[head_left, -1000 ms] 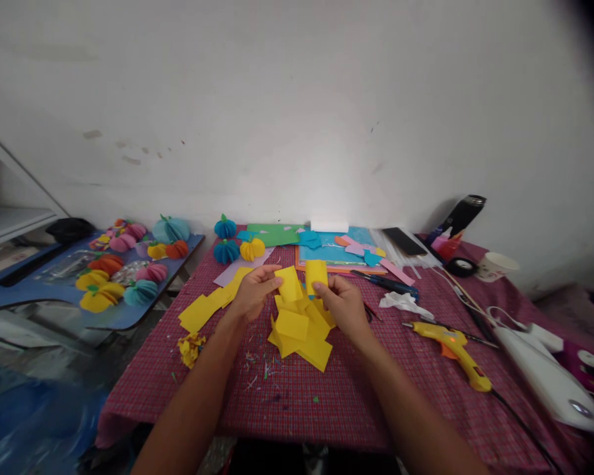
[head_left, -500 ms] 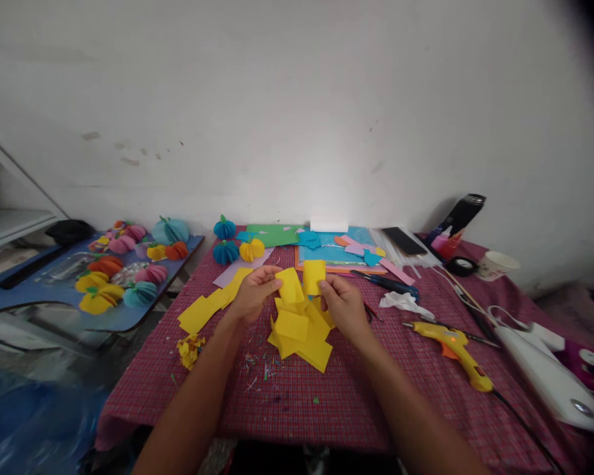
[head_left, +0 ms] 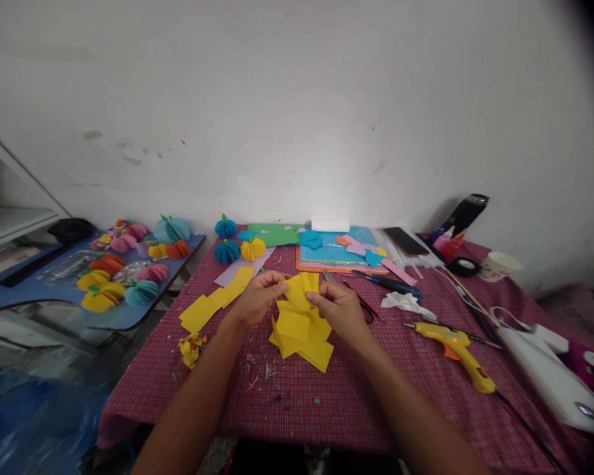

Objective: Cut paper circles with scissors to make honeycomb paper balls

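Both grips pinching one yellow paper piece (head_left: 301, 290) at frame centre, left hand (head_left: 258, 300) and right hand (head_left: 340, 308) above yellow cut stack (head_left: 301, 336) on counter (head_left: 376, 389); finished paper pumpkins (head_left: 123, 264) at left, likely mid-batch, stack unassembled.

Head cam, fwd-down, close over table (head_left: 376, 396).

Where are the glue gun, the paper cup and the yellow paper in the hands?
Glue gun (head_left: 454, 349), head view, its yellow body.
Paper cup (head_left: 499, 266), head view, its side.
Yellow paper (head_left: 299, 290), head view, its middle.
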{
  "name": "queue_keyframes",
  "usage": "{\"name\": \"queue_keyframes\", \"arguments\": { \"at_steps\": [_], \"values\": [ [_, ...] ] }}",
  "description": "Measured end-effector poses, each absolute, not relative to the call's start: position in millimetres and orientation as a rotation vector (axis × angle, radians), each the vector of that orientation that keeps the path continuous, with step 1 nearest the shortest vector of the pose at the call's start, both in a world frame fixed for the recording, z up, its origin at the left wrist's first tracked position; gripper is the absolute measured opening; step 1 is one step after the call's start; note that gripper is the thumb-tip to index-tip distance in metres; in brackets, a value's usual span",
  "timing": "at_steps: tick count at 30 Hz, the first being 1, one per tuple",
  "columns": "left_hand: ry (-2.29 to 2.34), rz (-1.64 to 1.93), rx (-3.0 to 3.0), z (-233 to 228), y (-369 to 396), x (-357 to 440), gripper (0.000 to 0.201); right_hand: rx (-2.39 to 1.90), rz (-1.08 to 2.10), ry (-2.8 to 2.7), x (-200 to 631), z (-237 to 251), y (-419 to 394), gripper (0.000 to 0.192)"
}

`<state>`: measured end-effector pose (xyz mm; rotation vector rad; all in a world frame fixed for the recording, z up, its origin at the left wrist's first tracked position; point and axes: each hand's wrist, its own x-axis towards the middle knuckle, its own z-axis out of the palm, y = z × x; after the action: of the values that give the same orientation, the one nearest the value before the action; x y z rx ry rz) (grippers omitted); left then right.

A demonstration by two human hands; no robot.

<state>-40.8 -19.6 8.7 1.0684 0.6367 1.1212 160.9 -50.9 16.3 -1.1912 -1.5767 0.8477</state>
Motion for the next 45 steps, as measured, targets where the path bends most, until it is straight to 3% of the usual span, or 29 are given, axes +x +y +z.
{"name": "queue_keyframes", "arguments": {
  "at_steps": [8, 15, 21, 26, 28, 31, 37, 45],
  "values": [
    [0.569, 1.117, 1.031, 11, -24, -36, 0.019, -1.059, 1.077, -1.648, 160, 19, -54, 0.022],
    [0.801, 1.203, 1.076, -3, -20, -25, 0.023, -1.015, 1.114, -1.658, 158, 18, -56, 0.034],
    [0.978, 1.23, 1.322, -5, -16, -26, 0.025, -1.151, 1.092, -1.58, 156, 15, -53, 0.018],
    [1.64, 1.4, 1.591, -8, 9, -83, 0.026, -1.212, 0.993, -1.502, 160, 7, -46, 0.019],
    [2.079, 1.19, 1.763, -18, 19, -103, 0.033, -1.213, 0.99, -1.518, 160, 7, -46, 0.02],
    [2.307, 0.828, 1.944, -33, 26, -114, 0.04, -1.216, 0.958, -1.566, 158, 9, -49, 0.019],
    [2.316, 0.651, 2.135, -42, 30, -106, 0.028, -1.226, 0.946, -1.535, 157, 16, -51, 0.019],
    [2.177, 0.822, 2.137, -42, 31, -109, 0.034, -1.201, 0.959, -1.552, 158, 12, -49, 0.018]
  ]
}}
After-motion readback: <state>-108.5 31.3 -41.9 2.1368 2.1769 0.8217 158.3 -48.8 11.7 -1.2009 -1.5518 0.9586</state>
